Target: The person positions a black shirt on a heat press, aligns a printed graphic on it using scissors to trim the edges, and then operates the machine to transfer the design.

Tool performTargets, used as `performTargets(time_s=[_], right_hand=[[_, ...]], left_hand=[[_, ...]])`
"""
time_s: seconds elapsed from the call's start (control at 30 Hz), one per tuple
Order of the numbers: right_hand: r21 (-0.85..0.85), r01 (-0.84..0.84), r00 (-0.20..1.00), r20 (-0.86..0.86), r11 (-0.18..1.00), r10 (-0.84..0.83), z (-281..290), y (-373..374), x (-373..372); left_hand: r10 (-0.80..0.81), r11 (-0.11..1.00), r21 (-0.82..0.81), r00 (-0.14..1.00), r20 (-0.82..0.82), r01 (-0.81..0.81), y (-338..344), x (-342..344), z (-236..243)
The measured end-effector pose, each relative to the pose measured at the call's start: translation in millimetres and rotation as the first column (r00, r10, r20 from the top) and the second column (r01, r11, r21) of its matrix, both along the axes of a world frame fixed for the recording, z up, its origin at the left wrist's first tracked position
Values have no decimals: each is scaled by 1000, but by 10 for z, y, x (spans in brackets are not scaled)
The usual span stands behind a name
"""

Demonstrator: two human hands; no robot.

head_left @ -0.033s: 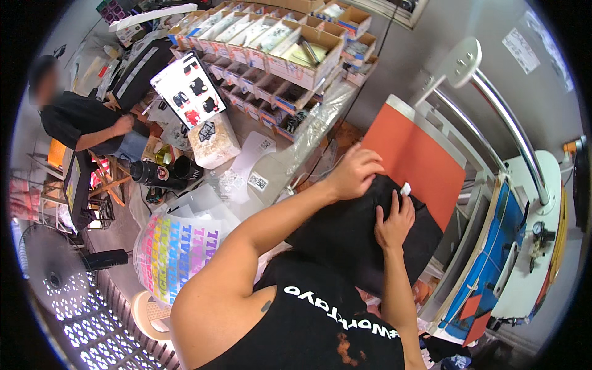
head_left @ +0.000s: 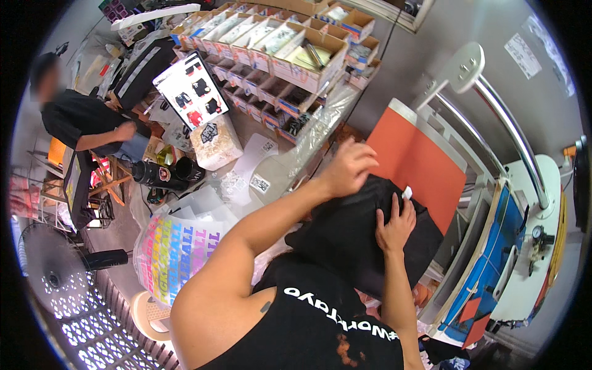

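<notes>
A black cloth garment (head_left: 345,231) with a small white tag (head_left: 407,193) at its upper edge covers the lower part of an orange pad (head_left: 425,163). On the garment, just below the tag, my right hand (head_left: 396,228) lies flat with its fingers stretched out. My left hand (head_left: 350,168) is raised by the garment's upper left corner, its fingers loosely bent and slightly blurred. Nothing shows in its grasp.
Right of the pad stands a press machine with a curved metal bar (head_left: 515,132) and a gauge (head_left: 538,232). Cardboard bins (head_left: 314,58) line the back. A tablet (head_left: 191,89) leans over a wrapped block (head_left: 214,142). Printed sheets (head_left: 176,250) lie left; a person (head_left: 83,117) sits beyond.
My left hand has lifted and drawn slightly up and left, off the garment's upper left corner. The right hand stays in place on the garment.
</notes>
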State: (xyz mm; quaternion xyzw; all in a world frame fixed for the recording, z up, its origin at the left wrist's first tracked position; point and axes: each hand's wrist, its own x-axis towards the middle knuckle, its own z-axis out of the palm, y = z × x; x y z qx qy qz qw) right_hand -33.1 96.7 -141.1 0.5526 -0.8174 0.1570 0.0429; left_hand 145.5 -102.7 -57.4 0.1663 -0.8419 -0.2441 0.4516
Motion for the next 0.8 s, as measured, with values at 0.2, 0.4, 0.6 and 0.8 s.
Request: performTargets(time_s=[0.2,0.4,0.6,0.8], right_hand=[[47,68,998,1,997,-69,54,-34,54],[52,87,996,-10,995,-86,60,-97,111],[71,111,994,-7,991,-111,93,-87,142],[72,107,994,4,992,-108,120,-94,129]], left_hand=[[501,832,-213,859,-109,-512,-1372,1278,866],[894,447,-286,419,158,-847,-3142,2556,860],[868,377,-239,252,428,-895,-3902,2767,941],[840,405,-313,215,497,-859,-4452,2749,901]])
